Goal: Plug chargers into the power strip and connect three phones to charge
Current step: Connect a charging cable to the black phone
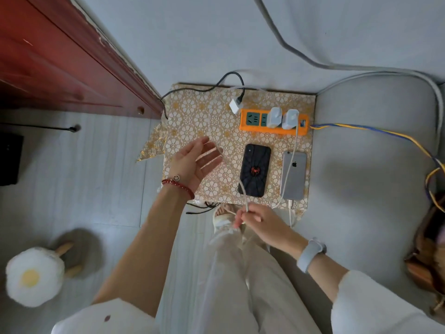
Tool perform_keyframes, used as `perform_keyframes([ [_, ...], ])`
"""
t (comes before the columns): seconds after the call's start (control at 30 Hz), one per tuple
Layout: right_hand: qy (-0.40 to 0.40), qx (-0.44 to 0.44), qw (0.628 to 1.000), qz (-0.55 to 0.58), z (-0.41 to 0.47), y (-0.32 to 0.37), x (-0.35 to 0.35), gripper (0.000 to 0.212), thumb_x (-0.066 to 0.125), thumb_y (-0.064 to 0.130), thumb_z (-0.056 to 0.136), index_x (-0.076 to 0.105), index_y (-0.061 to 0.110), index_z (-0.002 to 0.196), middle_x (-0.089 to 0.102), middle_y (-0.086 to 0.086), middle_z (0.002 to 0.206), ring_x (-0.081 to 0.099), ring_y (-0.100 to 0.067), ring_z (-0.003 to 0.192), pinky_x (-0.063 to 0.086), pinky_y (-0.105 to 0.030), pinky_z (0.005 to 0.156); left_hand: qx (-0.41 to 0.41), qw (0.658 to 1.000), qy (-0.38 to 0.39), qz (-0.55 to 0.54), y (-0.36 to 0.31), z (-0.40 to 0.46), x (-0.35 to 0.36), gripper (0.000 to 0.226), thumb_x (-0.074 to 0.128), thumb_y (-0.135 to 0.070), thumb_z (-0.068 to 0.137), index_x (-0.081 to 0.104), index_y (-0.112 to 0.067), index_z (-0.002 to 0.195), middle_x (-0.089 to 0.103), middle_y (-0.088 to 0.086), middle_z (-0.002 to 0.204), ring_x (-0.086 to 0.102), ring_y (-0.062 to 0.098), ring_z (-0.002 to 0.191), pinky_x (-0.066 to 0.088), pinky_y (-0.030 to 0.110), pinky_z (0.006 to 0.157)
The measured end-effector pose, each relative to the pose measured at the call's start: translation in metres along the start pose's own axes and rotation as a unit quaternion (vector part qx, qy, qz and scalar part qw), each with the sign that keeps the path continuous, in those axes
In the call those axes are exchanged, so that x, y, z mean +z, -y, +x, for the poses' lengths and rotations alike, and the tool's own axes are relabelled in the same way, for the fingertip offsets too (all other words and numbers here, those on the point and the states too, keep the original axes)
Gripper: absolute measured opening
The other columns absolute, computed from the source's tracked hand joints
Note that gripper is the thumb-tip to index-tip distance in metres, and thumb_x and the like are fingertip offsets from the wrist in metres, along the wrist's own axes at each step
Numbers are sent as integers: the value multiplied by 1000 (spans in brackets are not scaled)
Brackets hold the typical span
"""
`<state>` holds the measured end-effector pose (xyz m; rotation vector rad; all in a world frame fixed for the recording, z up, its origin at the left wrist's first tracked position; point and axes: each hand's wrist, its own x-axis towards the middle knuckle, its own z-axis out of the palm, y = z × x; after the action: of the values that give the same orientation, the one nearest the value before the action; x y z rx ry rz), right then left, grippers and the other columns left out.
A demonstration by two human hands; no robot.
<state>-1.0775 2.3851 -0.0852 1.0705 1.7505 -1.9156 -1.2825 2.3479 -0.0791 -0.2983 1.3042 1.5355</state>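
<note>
An orange power strip [252, 127] lies at the back of a small table with a gold flower cloth [192, 116]. Two white chargers [283, 118] stand plugged into it; a third white charger [234, 106] with a black cable lies beside its left end. A black phone with a red spider [255, 169] lies face down in the middle. To its right a silver phone [294, 174] has a white cable plugged into its near end. My right hand [255, 221] pinches a white cable [231, 167] at the table's front edge. My left hand [195, 162] hovers open, palm up, under that blurred cable.
A red wooden door or cabinet [60, 56] fills the left. A grey cushioned seat [373, 165] lies right of the table, with blue-yellow wires [385, 133] across it and a brown bag [428, 249] at the edge. A fried-egg-shaped stool [33, 278] stands lower left.
</note>
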Motion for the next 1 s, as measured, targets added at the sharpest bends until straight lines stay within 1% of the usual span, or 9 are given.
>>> perform_keyframes([
  [0.1, -75, 7, 981, 178, -4, 16, -31, 17, 42, 7, 92, 58, 4, 91, 69, -14, 89, 70, -22, 88, 58, -31, 80, -6, 989, -1, 149, 19, -11, -4, 24, 42, -7, 92, 55, -7, 113, 64, 8, 105, 64, 22, 95, 54, 34, 85],
  [0.23, -109, -27, 924, 366, 0, 44, -66, 16, 42, 7, 92, 57, 4, 91, 72, -13, 85, 70, -30, 89, 59, -34, 76, -44, 910, 132, 391, 69, -44, -2, 37, 45, -7, 91, 46, -12, 127, 55, 7, 128, 50, 15, 116, 43, 15, 91],
  [0.3, -92, -35, 909, 405, 3, 54, -72, 16, 42, 6, 93, 57, 4, 89, 74, -12, 83, 69, -32, 89, 59, -38, 78, -37, 888, 162, 428, 92, -56, 2, 45, 50, -6, 89, 39, -13, 132, 46, 6, 136, 41, 16, 125, 37, 26, 101],
  [0.47, -26, -54, 895, 443, 3, 65, -63, 19, 41, 7, 93, 58, 7, 87, 75, -9, 80, 72, -28, 82, 59, -33, 66, 109, 893, -27, 437, 102, -55, 11, 35, 57, -10, 84, 46, -8, 117, 47, 6, 119, 47, 18, 112, 40, 32, 96],
  [0.53, -20, -73, 883, 464, 1, 66, -63, 19, 41, 9, 93, 59, 7, 88, 75, -9, 82, 71, -28, 84, 59, -33, 68, 84, 884, 6, 460, 95, -51, 13, 15, 49, -12, 90, 59, -10, 101, 56, 10, 107, 55, 21, 98, 48, 36, 87],
  [0.63, -39, -109, 852, 510, 1, 64, -68, 17, 44, 14, 93, 59, 6, 96, 74, -10, 92, 68, -28, 95, 58, -34, 79, 21, 921, 44, 387, 81, -54, 16, 29, 42, -10, 93, 62, -14, 73, 67, 8, 85, 65, 22, 83, 58, 25, 69],
  [0.7, -76, -100, 882, 453, 0, 56, -65, 17, 46, 16, 92, 58, 11, 103, 73, -8, 100, 66, -25, 102, 55, -35, 87, 28, 952, 32, 303, 68, -57, 16, 31, 39, -11, 94, 60, -13, 71, 71, 3, 74, 70, 17, 73, 57, 19, 61],
  [0.83, -51, -24, 994, 94, -8, 16, -35, 30, 54, 20, 85, 55, 22, 115, 62, -1, 118, 58, -25, 110, 50, -35, 90, 55, 993, 6, 109, 42, -64, 15, 28, 37, -15, 95, 57, -9, 76, 74, 4, 68, 71, 20, 67, 57, 22, 55],
  [1.0, 97, -32, 981, -165, -21, -30, -16, 39, 41, 10, 88, 43, 19, 125, 52, -5, 130, 59, -5, 98, 48, -15, 80, 56, 998, 18, -39, 17, -69, 20, 30, 33, -17, 96, 54, -10, 77, 71, 2, 64, 69, 16, 61, 54, 17, 48],
])
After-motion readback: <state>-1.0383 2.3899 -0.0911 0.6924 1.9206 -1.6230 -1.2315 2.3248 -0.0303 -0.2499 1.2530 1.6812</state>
